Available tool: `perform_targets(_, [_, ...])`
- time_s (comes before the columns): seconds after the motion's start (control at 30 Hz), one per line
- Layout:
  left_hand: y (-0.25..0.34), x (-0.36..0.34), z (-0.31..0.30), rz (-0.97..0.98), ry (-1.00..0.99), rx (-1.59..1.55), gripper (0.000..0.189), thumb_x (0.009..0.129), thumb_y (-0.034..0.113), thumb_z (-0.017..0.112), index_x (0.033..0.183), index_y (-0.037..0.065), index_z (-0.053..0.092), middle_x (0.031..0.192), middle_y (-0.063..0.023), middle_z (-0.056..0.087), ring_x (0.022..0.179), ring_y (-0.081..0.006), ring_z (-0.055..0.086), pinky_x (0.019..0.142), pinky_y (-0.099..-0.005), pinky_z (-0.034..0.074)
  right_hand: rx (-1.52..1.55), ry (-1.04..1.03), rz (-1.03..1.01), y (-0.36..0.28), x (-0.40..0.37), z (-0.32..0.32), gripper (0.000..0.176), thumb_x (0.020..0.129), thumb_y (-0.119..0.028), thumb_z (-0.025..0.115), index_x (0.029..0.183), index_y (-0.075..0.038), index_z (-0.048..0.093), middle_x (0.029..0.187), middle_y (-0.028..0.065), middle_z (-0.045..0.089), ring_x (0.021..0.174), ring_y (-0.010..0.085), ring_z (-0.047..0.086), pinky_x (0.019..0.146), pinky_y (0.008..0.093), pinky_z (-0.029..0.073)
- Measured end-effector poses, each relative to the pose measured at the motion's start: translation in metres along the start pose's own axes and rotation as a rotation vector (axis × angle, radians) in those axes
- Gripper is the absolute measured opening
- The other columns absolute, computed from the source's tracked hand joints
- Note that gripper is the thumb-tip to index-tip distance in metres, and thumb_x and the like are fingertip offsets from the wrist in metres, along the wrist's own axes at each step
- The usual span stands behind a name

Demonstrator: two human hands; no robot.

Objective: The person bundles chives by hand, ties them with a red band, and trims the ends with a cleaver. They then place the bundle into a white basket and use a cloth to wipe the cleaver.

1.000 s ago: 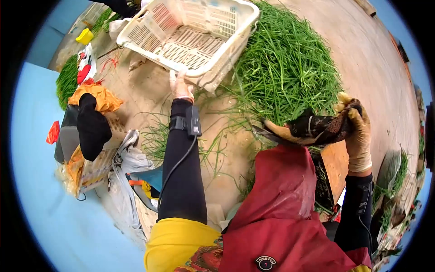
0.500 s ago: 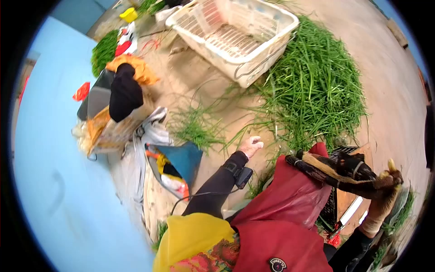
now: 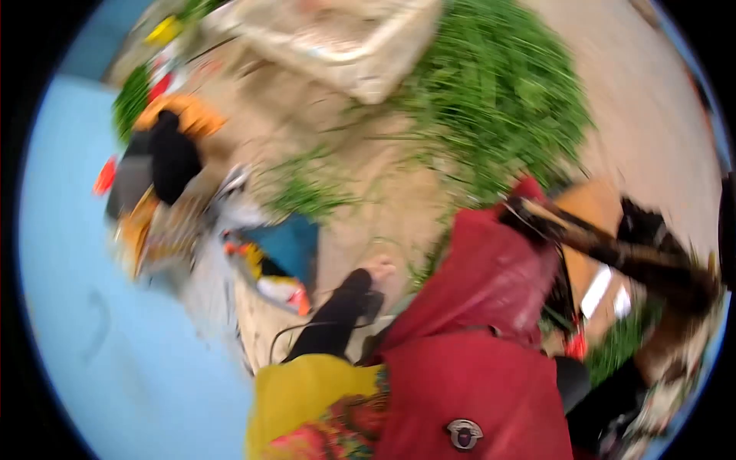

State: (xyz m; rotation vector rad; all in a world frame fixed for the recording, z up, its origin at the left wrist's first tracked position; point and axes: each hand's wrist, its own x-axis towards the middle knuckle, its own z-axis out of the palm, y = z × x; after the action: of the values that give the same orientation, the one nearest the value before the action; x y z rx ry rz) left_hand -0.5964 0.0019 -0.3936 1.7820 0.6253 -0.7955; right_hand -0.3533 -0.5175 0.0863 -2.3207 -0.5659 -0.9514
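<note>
My left hand (image 3: 377, 268), in a black sleeve, is above the bare floor left of my red apron (image 3: 475, 307). Blur smears its fingers, and I see nothing held in it. My right hand (image 3: 668, 331) is far out at the right, closed around the end of a long dark brown strip with tan patches (image 3: 606, 244), like soiled cloth. Its other end reaches over to the top of the apron. Ahead lies a big heap of long green leafy stalks (image 3: 498, 100), with a smaller loose bunch (image 3: 307, 192) to its left.
A dirty white plastic basket (image 3: 345, 46) stands at the top beside the heap. On the left are a blue bag (image 3: 287, 249) with colourful contents, a black cloth (image 3: 175, 157) over a box, and a blue wall (image 3: 100, 307). A brown board (image 3: 590, 211) lies at the right.
The view has shifted, so the basket and heap sit higher and further left. My left hand has drawn closer to my body. My right hand has moved outward right, still gripping the dark strip.
</note>
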Motion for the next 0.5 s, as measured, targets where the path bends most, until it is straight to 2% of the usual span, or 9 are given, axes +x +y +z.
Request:
perform_targets(0.07, [0.023,0.000,-0.024,0.231,0.116,0.076,0.058,0.086,0.040,0.058,0.126,-0.001,0.055,0.121,-0.0209,0.060,0.113,-0.0304,0.058,0.096,-0.0381,0.045,-0.332,0.044,0.092,-0.044,0.029,-0.006,0.029,0.097,-0.021,0.051,0.114,0.002,0.057,0.113,0.0152,0.060,0.098,0.0207,0.060,0.083,0.0334,0.050])
perform_targets(0.13, [0.076,-0.007,-0.043,0.332,0.286,0.083,0.049,0.088,0.031,0.060,0.122,-0.004,0.056,0.112,-0.0162,0.064,0.099,-0.0249,0.062,0.088,-0.0356,0.049,0.623,0.035,0.327,-0.003,0.039,-0.031,0.033,0.100,-0.024,0.044,0.123,-0.003,0.055,0.116,0.0134,0.060,0.107,0.0220,0.057,0.099,0.0359,0.044])
perform_targets(0.17, [0.109,-0.010,-0.053,0.373,0.282,-0.045,0.046,0.088,0.026,0.062,0.122,-0.004,0.055,0.113,-0.0154,0.064,0.099,-0.0232,0.062,0.087,-0.0335,0.049,1.146,0.061,0.507,0.013,0.048,-0.032,0.033,0.099,-0.028,0.050,0.119,-0.003,0.057,0.111,0.0071,0.062,0.103,0.0199,0.059,0.094,0.0342,0.046])
perform_targets(0.2, [0.141,-0.012,-0.056,0.399,0.286,-0.182,0.043,0.088,0.020,0.063,0.123,-0.005,0.055,0.114,-0.0147,0.063,0.099,-0.0215,0.061,0.087,-0.0313,0.049,1.067,0.400,0.620,0.007,0.059,-0.018,0.036,0.100,-0.026,0.047,0.128,-0.004,0.053,0.116,0.0080,0.060,0.110,0.0212,0.057,0.099,0.0362,0.046])
perform_targets(0.33, [0.288,-0.047,-0.055,0.724,0.195,-0.354,0.045,0.088,0.009,0.064,0.130,-0.004,0.051,0.124,-0.0142,0.059,0.115,-0.0188,0.055,0.095,-0.0296,0.046,0.954,0.351,0.674,0.021,0.088,-0.022,0.042,0.101,-0.031,0.047,0.134,-0.006,0.050,0.127,0.0073,0.058,0.115,0.0190,0.056,0.101,0.0356,0.045])
perform_targets(0.37, [0.321,-0.064,-0.043,0.729,0.170,-0.335,0.045,0.088,0.009,0.064,0.130,-0.004,0.051,0.124,-0.0142,0.059,0.115,-0.0188,0.055,0.095,-0.0296,0.046,0.702,0.211,0.444,0.064,0.072,-0.036,0.043,0.099,-0.033,0.051,0.132,-0.006,0.052,0.126,0.0074,0.059,0.114,0.0173,0.056,0.100,0.0348,0.046])
perform_targets(0.4, [0.352,-0.082,-0.028,0.810,0.096,-0.266,0.046,0.088,0.009,0.064,0.130,-0.004,0.051,0.126,-0.0139,0.058,0.116,-0.0193,0.055,0.097,-0.0304,0.045,0.826,0.350,0.689,0.059,0.063,-0.041,0.041,0.096,-0.032,0.056,0.129,-0.007,0.055,0.120,0.0069,0.062,0.113,0.0164,0.056,0.098,0.0313,0.047])
perform_targets(0.47, [0.396,-0.098,0.006,0.988,0.004,-0.013,0.046,0.086,0.009,0.066,0.129,-0.002,0.053,0.127,-0.0147,0.058,0.118,-0.0231,0.055,0.100,-0.0334,0.043,0.613,0.455,0.735,0.041,0.039,-0.028,0.038,0.094,-0.030,0.061,0.125,-0.009,0.058,0.117,0.0067,0.063,0.111,0.0168,0.056,0.098,0.0317,0.047])
perform_targets(0.5, [0.410,-0.106,0.025,1.106,0.012,0.156,0.045,0.085,0.010,0.066,0.127,-0.001,0.054,0.127,-0.0162,0.058,0.118,-0.0257,0.055,0.101,-0.0346,0.043,0.842,0.390,0.750,0.069,0.017,-0.033,0.031,0.091,-0.019,0.065,0.119,-0.008,0.060,0.112,0.0082,0.066,0.102,0.0190,0.061,0.095,0.0319,0.048])
